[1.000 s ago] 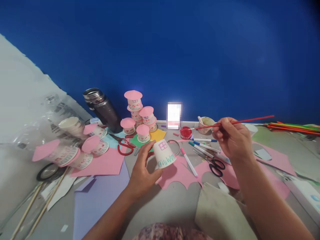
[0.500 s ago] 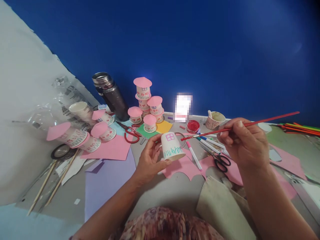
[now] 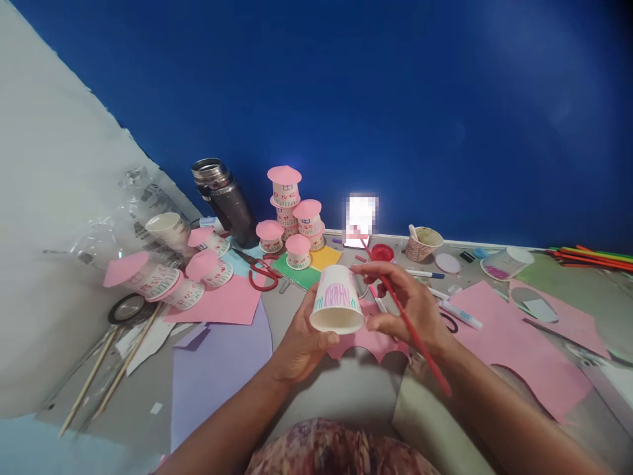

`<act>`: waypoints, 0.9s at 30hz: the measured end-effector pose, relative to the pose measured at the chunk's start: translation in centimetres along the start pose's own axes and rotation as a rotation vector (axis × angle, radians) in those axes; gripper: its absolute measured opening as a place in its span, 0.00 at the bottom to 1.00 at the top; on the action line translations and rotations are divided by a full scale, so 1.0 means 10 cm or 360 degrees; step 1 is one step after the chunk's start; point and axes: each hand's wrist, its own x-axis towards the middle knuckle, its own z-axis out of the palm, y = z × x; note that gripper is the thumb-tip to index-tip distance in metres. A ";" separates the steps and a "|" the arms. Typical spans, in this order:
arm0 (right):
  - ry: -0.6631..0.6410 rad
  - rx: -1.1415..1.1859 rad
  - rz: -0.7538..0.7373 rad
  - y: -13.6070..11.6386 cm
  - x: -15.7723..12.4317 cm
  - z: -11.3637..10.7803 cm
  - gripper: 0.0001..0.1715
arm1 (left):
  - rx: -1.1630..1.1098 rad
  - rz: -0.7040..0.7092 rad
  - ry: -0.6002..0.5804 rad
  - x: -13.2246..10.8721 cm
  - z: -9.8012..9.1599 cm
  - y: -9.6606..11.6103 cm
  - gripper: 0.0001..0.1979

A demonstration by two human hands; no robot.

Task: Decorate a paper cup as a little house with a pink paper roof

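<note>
A white paper cup with a purple door and green grass strokes drawn on it is tilted, its open rim toward me. My left hand is closed around its left side, thumb at the rim. My right hand holds a red paintbrush between its fingers, the handle slanting down toward my wrist and the tip pointing up and away. The right thumb and forefinger are close to the cup's right side; whether they touch it I cannot tell. Behind the cup is a small pot of red paint.
Pink-roofed decorated cups stand stacked at the back, beside a dark thermos. Red-handled scissors, pink paper, purple paper and markers lie around. A patterned cup stands behind the right hand.
The cup has turned from its window side to its door side. My right hand has moved left to the cup, and the brush has swung from pointing left to pointing away from me.
</note>
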 end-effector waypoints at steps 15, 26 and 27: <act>-0.0355 -0.0657 -0.0416 -0.03 -0.02 -0.10 0.45 | 0.1162 0.0432 -0.0317 0.10 -0.41 0.34 0.44; 0.0368 0.0036 -0.0272 -0.02 -0.06 -0.30 0.21 | 0.1130 0.0514 0.0172 0.11 -0.40 0.34 0.38; 0.0405 0.0127 -0.0256 -0.02 -0.07 -0.31 0.22 | 0.1088 0.0507 0.0221 0.12 -0.40 0.34 0.39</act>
